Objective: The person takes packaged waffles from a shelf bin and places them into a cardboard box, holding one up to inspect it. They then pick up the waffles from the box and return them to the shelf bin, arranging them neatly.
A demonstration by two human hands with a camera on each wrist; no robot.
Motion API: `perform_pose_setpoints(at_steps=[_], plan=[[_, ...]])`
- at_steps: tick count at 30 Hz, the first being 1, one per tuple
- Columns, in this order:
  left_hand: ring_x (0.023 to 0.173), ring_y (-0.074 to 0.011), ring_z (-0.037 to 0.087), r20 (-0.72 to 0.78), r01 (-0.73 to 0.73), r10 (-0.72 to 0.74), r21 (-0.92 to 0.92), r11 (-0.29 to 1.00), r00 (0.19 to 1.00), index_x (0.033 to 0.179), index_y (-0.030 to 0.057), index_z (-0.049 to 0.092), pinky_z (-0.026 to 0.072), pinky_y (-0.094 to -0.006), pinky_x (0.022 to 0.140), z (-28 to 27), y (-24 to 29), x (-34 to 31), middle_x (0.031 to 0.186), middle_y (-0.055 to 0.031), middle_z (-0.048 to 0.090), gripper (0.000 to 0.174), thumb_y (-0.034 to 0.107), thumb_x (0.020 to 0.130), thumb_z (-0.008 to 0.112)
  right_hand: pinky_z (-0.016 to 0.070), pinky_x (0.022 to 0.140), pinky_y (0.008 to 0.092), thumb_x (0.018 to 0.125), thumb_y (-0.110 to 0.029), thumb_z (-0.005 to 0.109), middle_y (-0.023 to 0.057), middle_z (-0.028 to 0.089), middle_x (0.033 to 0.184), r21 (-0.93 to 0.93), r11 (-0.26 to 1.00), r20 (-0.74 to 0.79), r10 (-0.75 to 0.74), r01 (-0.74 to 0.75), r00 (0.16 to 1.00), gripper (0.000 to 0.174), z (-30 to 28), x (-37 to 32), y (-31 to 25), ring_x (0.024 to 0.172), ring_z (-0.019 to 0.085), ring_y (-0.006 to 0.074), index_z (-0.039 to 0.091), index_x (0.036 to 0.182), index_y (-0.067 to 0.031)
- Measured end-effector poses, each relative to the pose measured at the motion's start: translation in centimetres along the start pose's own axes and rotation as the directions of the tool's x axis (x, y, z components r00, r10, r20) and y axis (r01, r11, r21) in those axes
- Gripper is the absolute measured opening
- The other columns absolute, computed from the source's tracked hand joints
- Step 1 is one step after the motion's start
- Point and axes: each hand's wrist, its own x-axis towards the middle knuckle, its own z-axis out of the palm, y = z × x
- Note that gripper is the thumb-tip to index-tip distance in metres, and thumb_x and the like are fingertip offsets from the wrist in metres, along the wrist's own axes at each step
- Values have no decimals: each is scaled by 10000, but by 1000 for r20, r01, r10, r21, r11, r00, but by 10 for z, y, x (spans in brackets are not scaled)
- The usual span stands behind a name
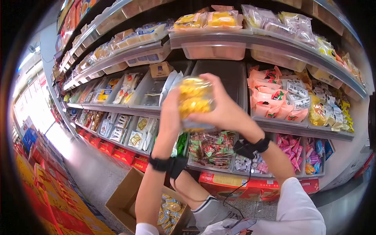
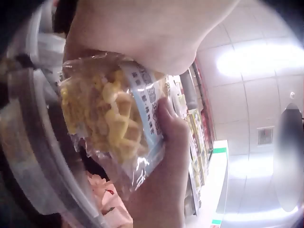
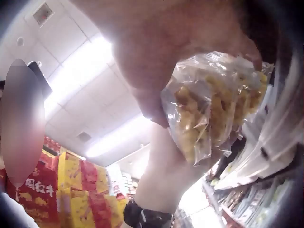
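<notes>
Gripping clear plastic packets of yellow snacks (image 1: 194, 102), the left hand (image 1: 170, 111) and right hand (image 1: 219, 103) curl around; brown cardboard box (image 1: 122, 192) below contains small yellow-and-blue packets (image 1: 169, 213).

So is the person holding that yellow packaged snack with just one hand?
No, the left hand and the right hand both grip the yellow packaged snack, one at each side.

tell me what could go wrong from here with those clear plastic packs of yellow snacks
The clear plastic packs of yellow snacks could slip, since the film looks slick and only the left hand and right hand hold them. Squeezing from both sides might crush the pieces. The thin black cable dangling below the right hand could snag on the grey shelf edge.
</notes>
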Motion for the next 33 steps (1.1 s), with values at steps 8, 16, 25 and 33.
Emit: perform_pose_setpoints(at_steps=[8,16,25,33], plan=[[943,-220,660,328,303,-230,-193,933,916,1140,-5,616,510,-350,868,52,-50,119,1053,-115,679,433,369,983,464,457,1024,374,701,-390,890,240,477,1326,-137,948,-163,265,-288,950,1046,-60,50,61,1224,525,301,284,1449,18],[1082,-249,625,309,229,-208,-33,973,928,1239,25,581,466,-381,973,49,-52,143,1176,-132,655,423,350,1011,435,411,1094,418,630,-481,888,304,409,1388,-249,894,-319,287,-372,903,1121,-43,65,78,1306,471,399,332,1440,59],[1140,-226,588,338,126,-97,-66,990,936,1316,32,578,433,-351,1012,39,-93,214,1278,-85,631,455,345,1041,396,484,941,305,774,-260,849,120,682,1180,100,958,-84,276,-267,958,617,-59,105,91,1063,625,177,605,1250,47],[1275,-220,486,290,-6,17,-38,999,957,1472,41,426,367,-356,1093,56,-102,220,1420,-84,514,562,431,1069,384,460,1013,326,754,-412,849,130,673,1261,-73,969,-106,227,-235,968,699,-75,119,134,1160,618,218,628,1275,-1]])
